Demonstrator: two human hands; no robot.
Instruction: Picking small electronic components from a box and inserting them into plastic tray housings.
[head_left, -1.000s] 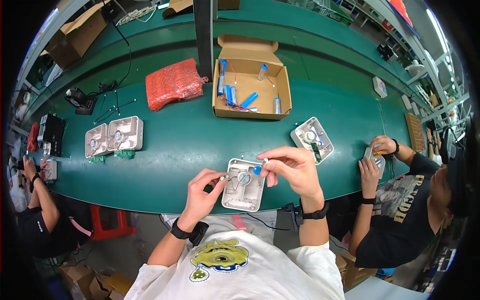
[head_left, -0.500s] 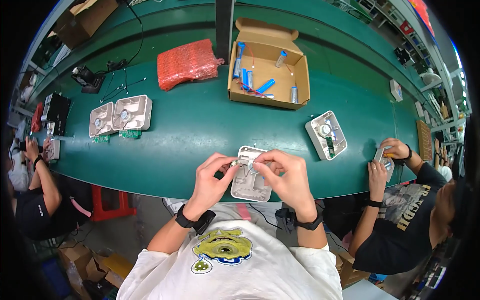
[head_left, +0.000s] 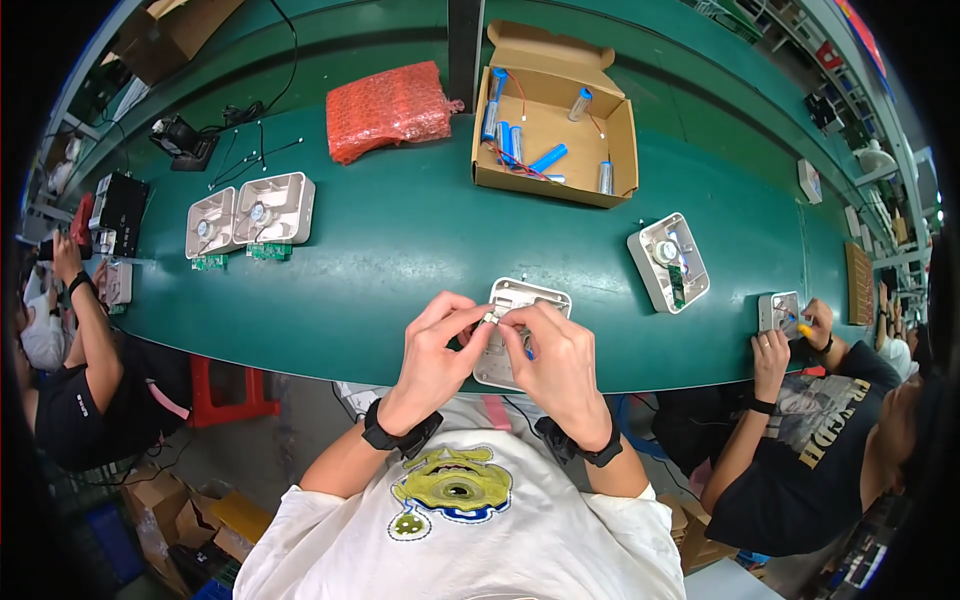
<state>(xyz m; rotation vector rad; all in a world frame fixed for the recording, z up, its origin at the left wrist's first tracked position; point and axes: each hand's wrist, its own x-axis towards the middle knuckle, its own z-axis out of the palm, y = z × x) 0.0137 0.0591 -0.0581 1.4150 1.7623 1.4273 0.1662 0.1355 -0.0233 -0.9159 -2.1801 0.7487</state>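
Observation:
Above a pale plastic housing point(head_left: 545, 293) at the table's front edge, my two hands meet fingertip to fingertip. Thumb and fingers of my left hand point(head_left: 432, 350) pinch a small whitish connector point(head_left: 490, 317). My right hand point(head_left: 552, 355) is closed too, its thumb and forefinger pressed together right beside the connector; what lies between them is too small to make out. The housing lies open side up, its lower middle covered by my right hand. A bit of blue shows inside it beneath my right fingers.
A cardboard box point(head_left: 555, 190) of blue cylindrical batteries stands behind, beside a red bubble-wrap package point(head_left: 390, 110). Another open housing point(head_left: 668, 262) with a speaker and green board lies to the right. Two joined housings point(head_left: 275, 208) sit left. Co-workers sit at both sides; one's hand point(head_left: 771, 355) holds a housing.
My right hand has moved left, bringing its fingertips against those of my left hand at the connector. The co-worker's housing on the right now rests flatter on the table.

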